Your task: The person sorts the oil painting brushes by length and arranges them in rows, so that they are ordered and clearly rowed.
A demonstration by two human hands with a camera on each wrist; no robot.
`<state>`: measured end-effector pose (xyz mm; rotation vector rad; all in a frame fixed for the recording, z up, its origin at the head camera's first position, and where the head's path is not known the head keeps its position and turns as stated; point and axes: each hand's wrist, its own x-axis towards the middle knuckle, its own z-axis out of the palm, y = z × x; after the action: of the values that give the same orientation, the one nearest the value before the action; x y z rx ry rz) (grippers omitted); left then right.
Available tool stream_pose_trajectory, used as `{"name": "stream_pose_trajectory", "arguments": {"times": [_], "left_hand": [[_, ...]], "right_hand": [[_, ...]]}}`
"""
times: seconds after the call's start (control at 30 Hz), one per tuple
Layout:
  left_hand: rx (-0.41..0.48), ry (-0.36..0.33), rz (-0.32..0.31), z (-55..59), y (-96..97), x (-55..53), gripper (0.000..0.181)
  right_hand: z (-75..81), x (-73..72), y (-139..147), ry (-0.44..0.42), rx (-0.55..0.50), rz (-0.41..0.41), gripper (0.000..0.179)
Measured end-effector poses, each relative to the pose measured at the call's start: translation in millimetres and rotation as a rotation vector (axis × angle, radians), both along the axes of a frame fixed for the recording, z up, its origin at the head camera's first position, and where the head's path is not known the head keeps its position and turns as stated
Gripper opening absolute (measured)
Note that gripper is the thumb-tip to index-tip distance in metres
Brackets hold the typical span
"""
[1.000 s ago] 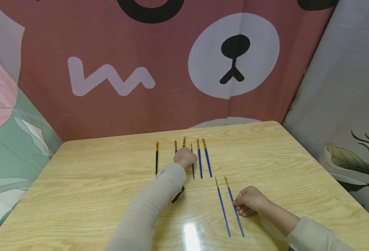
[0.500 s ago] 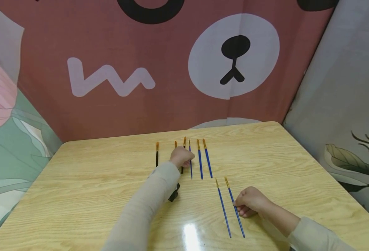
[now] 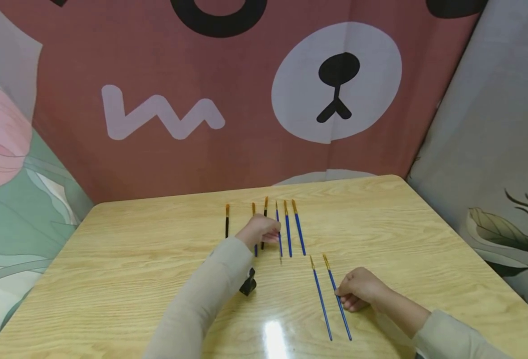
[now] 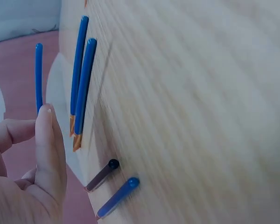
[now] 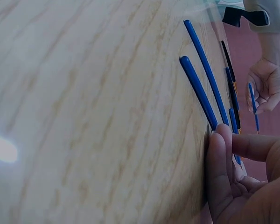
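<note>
At the back row my left hand [image 3: 260, 230] pinches a thin blue paintbrush [image 3: 280, 246] between thumb and fingertips. In the left wrist view this paintbrush [image 4: 38, 77] stands off the wood, its handle end pointing away from the fingers. Nearer the front, my right hand [image 3: 361, 288] pinches the handle of another blue paintbrush [image 3: 345, 321], which lies on the table. Just left of it lies a similar blue paintbrush [image 3: 321, 299], untouched. Two blue paintbrushes, one inner [image 3: 288, 234] and one outer [image 3: 299, 229], lie right of my left hand.
Left of the left hand lie a black paintbrush [image 3: 226, 227], a blue paintbrush [image 3: 254, 209] and another black paintbrush [image 3: 265, 209], the last two partly hidden by the hand. The wooden table [image 3: 133, 269] meets a printed cloth [image 3: 246, 159] at its back edge.
My left hand shifted the thin blue paintbrush left, then back right, and it now shows raised with a faint reflection below. The right hand stays in place on its paintbrush.
</note>
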<state>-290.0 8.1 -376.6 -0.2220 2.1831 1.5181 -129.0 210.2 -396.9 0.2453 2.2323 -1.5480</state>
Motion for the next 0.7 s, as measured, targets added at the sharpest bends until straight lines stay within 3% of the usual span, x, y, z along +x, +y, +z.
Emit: {"name": "stream_pose_trajectory", "arguments": {"times": [0.37,0.7], "left_hand": [[0.109,-0.046,-0.016,0.6,-6.0,16.2,0.024],[0.128,-0.038,-0.112,5.3,-6.2,37.1,0.018]], "right_hand": [[-2.2,0.0,2.3,0.002,-0.019,0.021,0.007],[-1.6,0.2,2.6,0.009,-0.023,0.027,0.006]]}}
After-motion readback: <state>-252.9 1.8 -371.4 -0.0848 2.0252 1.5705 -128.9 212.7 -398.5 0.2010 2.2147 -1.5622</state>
